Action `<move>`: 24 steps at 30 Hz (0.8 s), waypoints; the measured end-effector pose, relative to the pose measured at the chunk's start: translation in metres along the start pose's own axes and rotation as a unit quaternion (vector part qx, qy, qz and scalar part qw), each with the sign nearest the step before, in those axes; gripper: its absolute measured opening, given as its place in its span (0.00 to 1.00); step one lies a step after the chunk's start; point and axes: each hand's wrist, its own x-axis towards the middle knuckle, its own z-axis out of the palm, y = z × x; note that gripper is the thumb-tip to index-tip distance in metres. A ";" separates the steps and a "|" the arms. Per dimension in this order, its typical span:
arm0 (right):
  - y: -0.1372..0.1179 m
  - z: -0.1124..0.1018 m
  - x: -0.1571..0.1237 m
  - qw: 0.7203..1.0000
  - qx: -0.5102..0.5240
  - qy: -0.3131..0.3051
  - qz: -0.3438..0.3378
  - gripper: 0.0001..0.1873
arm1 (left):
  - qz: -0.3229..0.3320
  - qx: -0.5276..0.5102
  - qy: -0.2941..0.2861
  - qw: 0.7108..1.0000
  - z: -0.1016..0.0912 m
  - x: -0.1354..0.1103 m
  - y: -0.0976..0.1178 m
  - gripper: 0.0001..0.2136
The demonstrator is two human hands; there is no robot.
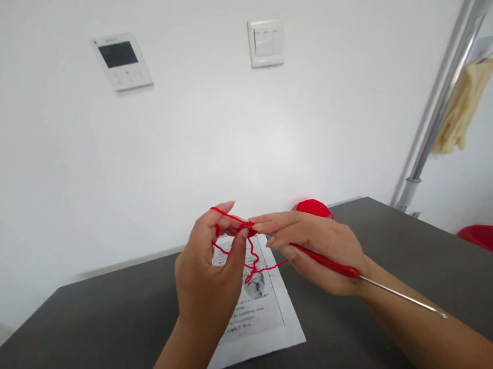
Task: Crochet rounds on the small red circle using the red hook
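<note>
A white wall point(210, 131) stands behind a dark grey table point(92, 324). On the wall, at the left, hangs a white panel point(121, 61) with a dark screen; further right is a white switch point(266, 42).

Over the table, the left hand point(209, 269) is raised with its back to the camera. Its fingers are curled, and red yarn point(250, 256) runs over the forefinger and loops round another finger. Thumb and fingertip pinch the yarn where the two hands meet. From there loose strands hang down in a tangle above a printed sheet point(257, 321), which lies flat on the table under the hands and shows text and a small grey picture.

The right hand point(316, 247) comes in from the right, its fingers stretched toward the left hand's fingertips and touching the yarn there. It is closed round a hook point(342, 270) with a red grip; the bare metal shaft sticks out backward along the forearm. The hook's tip is hidden between the fingers.

Just behind the right hand, a red ball point(314, 207) of yarn rests on the table near the wall.

Further right, a metal pole point(444, 94) slants up past the table's far corner, with a pale yellow cloth point(459, 110) hanging beside it. A red bowl point(491, 239) shows at the right edge.
</note>
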 end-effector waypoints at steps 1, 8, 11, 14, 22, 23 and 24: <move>0.000 0.001 0.000 1.000 -0.007 0.004 -0.006 0.10 | -0.007 0.001 -0.002 1.000 0.000 0.001 0.002 0.15; -0.003 0.005 -0.002 0.999 -0.034 0.009 0.016 0.11 | -0.040 -0.009 -0.017 0.999 -0.002 0.003 0.010 0.14; -0.006 0.006 -0.002 0.998 -0.050 0.012 0.031 0.11 | -0.040 -0.016 -0.014 0.999 -0.002 0.003 0.011 0.13; -0.008 0.008 -0.001 0.996 -0.072 0.021 0.041 0.11 | -0.038 -0.027 -0.004 0.999 -0.002 0.002 0.011 0.11; -0.008 0.018 -0.007 0.989 -0.138 0.025 -0.053 0.12 | -0.049 -0.047 0.022 0.997 0.002 0.000 0.014 0.07; -0.008 0.019 -0.007 0.988 -0.145 0.023 -0.058 0.12 | -0.045 -0.048 0.023 0.998 0.003 0.000 0.013 0.07; -0.009 0.019 -0.007 0.988 -0.143 0.025 -0.058 0.12 | -0.034 -0.045 0.026 0.998 0.003 -0.001 0.012 0.07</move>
